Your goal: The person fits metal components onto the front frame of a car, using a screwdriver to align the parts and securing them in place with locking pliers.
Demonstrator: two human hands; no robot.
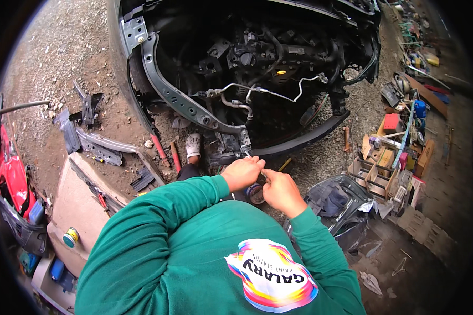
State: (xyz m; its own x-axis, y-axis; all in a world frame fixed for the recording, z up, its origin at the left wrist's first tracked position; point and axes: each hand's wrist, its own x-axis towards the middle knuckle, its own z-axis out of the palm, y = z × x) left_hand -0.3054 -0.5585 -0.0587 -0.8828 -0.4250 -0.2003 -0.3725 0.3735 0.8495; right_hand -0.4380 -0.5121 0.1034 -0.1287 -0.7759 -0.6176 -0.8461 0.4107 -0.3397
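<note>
Red, glossy moulded panel [14,170] at far left, on the ground among dark plastic parts. Next, a yellow-rimmed round tin with a green-blue band [70,237], on a broad tan panel [63,212]. Beyond these, a bent grey metal strip [108,143] on the dirt, its length running away from the left edge and curving toward the person. Two red rod-like pieces [174,157] lie beside a pale perforated shoe [193,146].

Long dark grey-green metal rail [186,109], pierced with holes: mounted on the stripped car front; long axis bows from upper left down to lower right, its near end pointing toward the hands.

At that end, a short slim silver metal piece [246,151]. It points away from the person and slightly left, against the rail tip. Left hand [243,174]: fingers curled tight around the piece's near end; the rest of it is hidden.

Right hand [282,192], just beside: fingers bent inward, thumb side toward the left; cannot tell whether anything is held.

Above it, a thin bent silver pipe [278,95] spans the engine bay. Farther right, a pale wooden compartment box [372,178] of small parts.
</note>
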